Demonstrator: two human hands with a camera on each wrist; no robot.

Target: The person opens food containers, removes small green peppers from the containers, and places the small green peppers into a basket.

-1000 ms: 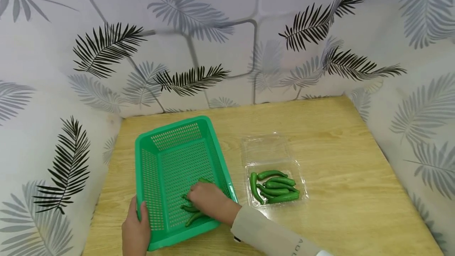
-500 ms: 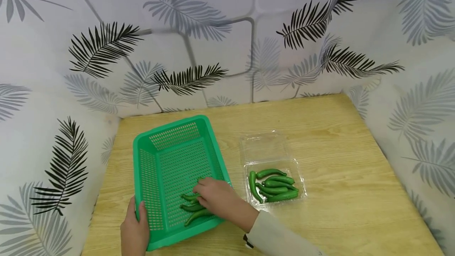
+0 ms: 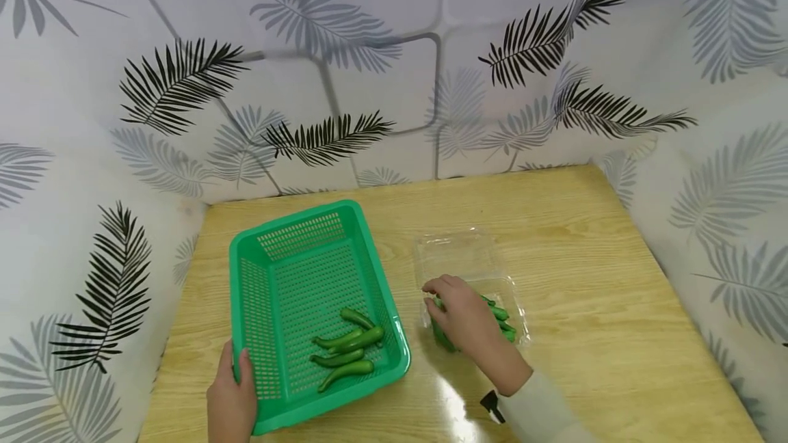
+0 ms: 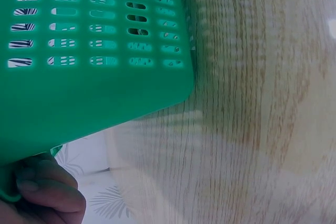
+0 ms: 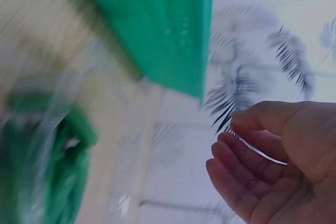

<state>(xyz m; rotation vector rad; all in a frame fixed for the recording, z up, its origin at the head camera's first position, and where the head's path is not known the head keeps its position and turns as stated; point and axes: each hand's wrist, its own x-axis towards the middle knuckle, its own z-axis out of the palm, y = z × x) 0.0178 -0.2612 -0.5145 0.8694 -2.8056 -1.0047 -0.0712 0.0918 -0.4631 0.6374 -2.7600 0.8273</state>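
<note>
Leaf-printed wall covering (image 3: 394,74) backs the wood-grain table (image 3: 572,258) and closes in its left and right edges; near edge out of frame. Green plastic basket (image 3: 332,402), slotted sides and floor, lies along the table's left edge, its long side skewed, far end close to the back edge. Clear clamshell container (image 3: 523,313) sits just right of it, mid-table, lid laid back flat toward the far edge; probably set so close to keep any transfer short. Left hand (image 3: 232,392) grips the basket's left rim near its near-left corner, thumb over the top, fingers curled outside, likely to steady it. Right hand (image 3: 464,316) is over the clamshell's left side, fingers loosely bent, a gap between thumb and fingertips, nothing held; the spread suits picking up something slim. Green peppers, two groups: five loose peppers (image 3: 353,342) rest on the basket floor by its near-right corner, roughly side by side, one crossing another; the clamshell peppers (image 3: 497,313) are partly hidden under the right hand, count uncertain. All slender, smooth, glossy, mid to deep green, tapering, several gently curved; skins look firm, so they should roll a little when touched.
</note>
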